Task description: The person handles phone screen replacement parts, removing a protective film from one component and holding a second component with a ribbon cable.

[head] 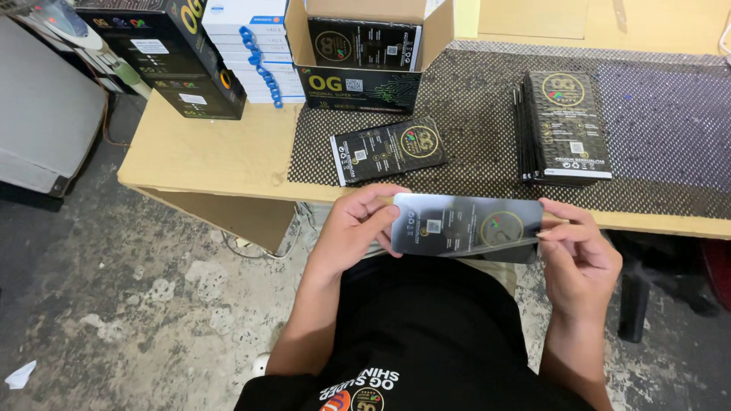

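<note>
Both my hands hold one flat black packet [464,226] with a glossy sleeve, level in front of my chest and below the table edge. My left hand [356,224] grips its left end with fingers curled over the top. My right hand [577,255] pinches its right end, where a thin clear film curls off the lower edge. On the dotted black mat [662,137] above lie a single matching packet [388,149], tilted, and a neat stack of the same packets [567,128] to the right.
An open cardboard box [365,53] with black packets stands at the back of the wooden table [205,152]. Stacked white boxes [251,46] and black boxes [179,57] sit at back left. A grey cabinet [42,122] stands left; rough concrete floor [114,304] lies below.
</note>
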